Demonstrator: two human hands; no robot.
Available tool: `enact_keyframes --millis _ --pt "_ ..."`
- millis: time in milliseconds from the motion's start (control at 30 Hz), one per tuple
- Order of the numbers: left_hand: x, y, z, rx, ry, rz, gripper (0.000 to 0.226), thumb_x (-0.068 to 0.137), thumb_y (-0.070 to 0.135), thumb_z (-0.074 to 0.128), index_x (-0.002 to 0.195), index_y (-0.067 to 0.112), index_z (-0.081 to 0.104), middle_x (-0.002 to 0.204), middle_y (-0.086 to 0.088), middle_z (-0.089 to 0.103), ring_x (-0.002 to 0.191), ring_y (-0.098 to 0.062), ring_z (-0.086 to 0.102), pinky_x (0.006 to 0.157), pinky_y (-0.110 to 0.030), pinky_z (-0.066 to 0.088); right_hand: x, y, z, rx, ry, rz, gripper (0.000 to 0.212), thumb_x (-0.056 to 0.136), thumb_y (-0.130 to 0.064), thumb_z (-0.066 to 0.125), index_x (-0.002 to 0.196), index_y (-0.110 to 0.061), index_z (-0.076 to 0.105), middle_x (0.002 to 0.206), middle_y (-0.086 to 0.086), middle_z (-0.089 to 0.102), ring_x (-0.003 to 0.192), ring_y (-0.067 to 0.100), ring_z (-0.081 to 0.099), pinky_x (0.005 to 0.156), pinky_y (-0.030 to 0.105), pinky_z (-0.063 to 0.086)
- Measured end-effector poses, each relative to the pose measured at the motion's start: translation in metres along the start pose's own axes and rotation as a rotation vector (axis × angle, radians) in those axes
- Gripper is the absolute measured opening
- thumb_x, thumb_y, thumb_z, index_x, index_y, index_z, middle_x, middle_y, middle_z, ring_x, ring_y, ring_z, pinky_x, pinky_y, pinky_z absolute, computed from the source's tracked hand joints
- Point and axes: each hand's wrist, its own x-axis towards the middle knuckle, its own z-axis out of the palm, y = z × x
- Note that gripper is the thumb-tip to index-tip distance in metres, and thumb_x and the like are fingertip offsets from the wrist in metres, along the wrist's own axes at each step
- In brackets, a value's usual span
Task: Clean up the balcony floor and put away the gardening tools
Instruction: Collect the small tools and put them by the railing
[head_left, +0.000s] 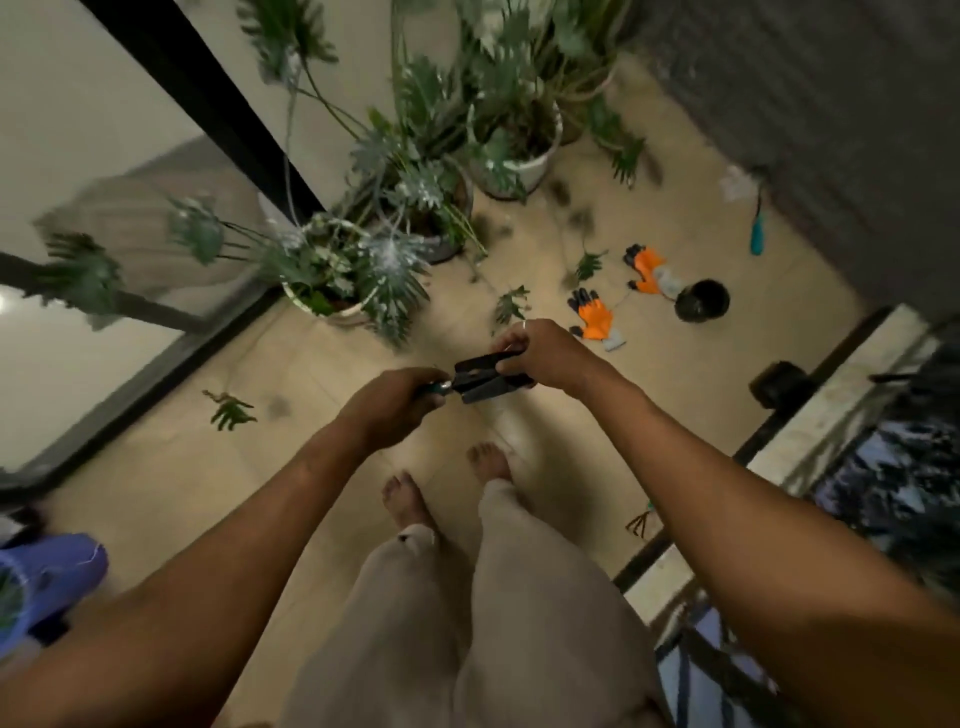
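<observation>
dim balcony, beige tiled floor, glass on the left, grey wall on the right.
balcony floor (156, 467) is showing pale beige tiles with faint joints under low yellowish light. big glass panes (78, 104) are filling the left side and reflecting a pale surface, with a black frame (208, 88) running diagonally between them. a rough grey wall (831, 130) is rising along the upper right, blurred. a pale stone ledge (841, 415) is running down the right edge with dark foliage (909, 467) showing past it. potted plants (405, 171) are crowding the far corner beside the glass.
</observation>
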Motion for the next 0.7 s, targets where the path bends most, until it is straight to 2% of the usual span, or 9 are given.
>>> enact_keyframes --millis 67,133,233,333,433,533,600,700 --pt "-0.03 0.015 -0.017 -0.038 0.058 -0.027 0.038 0.102 0.027 0.06 0.139 0.021 0.061 0.127 -0.006 0.069 0.109 -0.024 0.065 0.092 -0.037 0.05 -0.022 -0.027 -0.009 0.076 0.03 -0.027 0.022 0.086 -0.004 0.076 0.1 -0.019 0.068 0.099 0.009 0.071 0.082 0.023 0.069 0.069 0.041 0.061" --pt "-0.059 0.028 -0.029 -0.089 0.154 -0.05 0.038 0.101 0.027 0.061 0.139 0.022 0.061 0.125 -0.006 0.07 0.105 -0.022 0.066 0.091 -0.037 0.051 -0.037 -0.056 -0.016 0.15 0.059 -0.056 0.026 0.085 -0.003 0.076 0.105 -0.016 0.067 0.104 0.012 0.071 0.083 0.024 0.069 0.066 0.037 0.06" --pt "-0.095 0.037 -0.034 -0.2 0.304 -0.082 0.04 0.099 0.029 0.065 0.138 0.022 0.062 0.123 -0.002 0.071 0.101 -0.018 0.066 0.086 -0.031 0.048 -0.05 -0.096 -0.016 0.22 0.071 -0.102 0.023 0.085 -0.003 0.076 0.103 -0.015 0.067 0.095 0.011 0.071 0.073 0.018 0.066 0.057 0.028 0.056" --pt "-0.127 0.036 -0.032 -0.338 0.436 -0.123 0.034 0.096 0.032 0.069 0.129 0.025 0.066 0.11 0.005 0.071 0.084 -0.006 0.063 0.078 -0.024 0.044 -0.053 -0.137 0.0 0.24 -0.013 -0.12 0.026 0.085 -0.004 0.077 0.107 -0.015 0.068 0.092 0.007 0.07 0.065 0.012 0.062 0.053 0.023 0.052" --pt "-0.167 0.028 -0.021 -0.488 0.568 -0.209 0.026 0.096 0.03 0.069 0.121 0.024 0.068 0.096 0.011 0.066 0.074 0.0 0.061 0.07 -0.022 0.044 -0.058 -0.174 0.039 0.22 -0.138 -0.161 0.045 0.083 -0.005 0.079 0.124 -0.015 0.063 0.095 0.004 0.071 0.056 0.005 0.061 0.049 0.022 0.048" --pt "-0.205 0.019 -0.005 -0.622 0.722 -0.338 0.032 0.095 0.033 0.07 0.125 0.022 0.067 0.1 0.009 0.068 0.072 -0.001 0.064 0.064 -0.013 0.044 -0.074 -0.204 0.091 0.142 -0.269 -0.232 0.059 0.081 -0.009 0.083 0.132 -0.019 0.055 0.101 0.003 0.069 0.071 0.009 0.066 0.051 0.022 0.047" --pt "-0.233 0.01 0.01 -0.709 0.815 -0.426 0.037 0.095 0.036 0.069 0.129 0.021 0.065 0.107 0.004 0.07 0.076 -0.003 0.065 0.064 -0.014 0.045 -0.09 -0.219 0.131 0.062 -0.366 -0.276 0.067 0.079 -0.01 0.085 0.135 -0.021 0.05 0.108 0.006 0.068 0.082 0.013 0.066 0.053 0.021 0.049" --pt "-0.276 0.001 0.035 -0.821 0.937 -0.544 0.041 0.097 0.036 0.067 0.133 0.018 0.062 0.114 -0.002 0.069 0.081 -0.006 0.067 0.066 -0.016 0.048 -0.118 -0.235 0.192 -0.045 -0.495 -0.329 0.077 0.076 -0.005 0.086 0.138 -0.019 0.044 0.104 0.002 0.064 0.086 0.014 0.067 0.064 0.027 0.059"
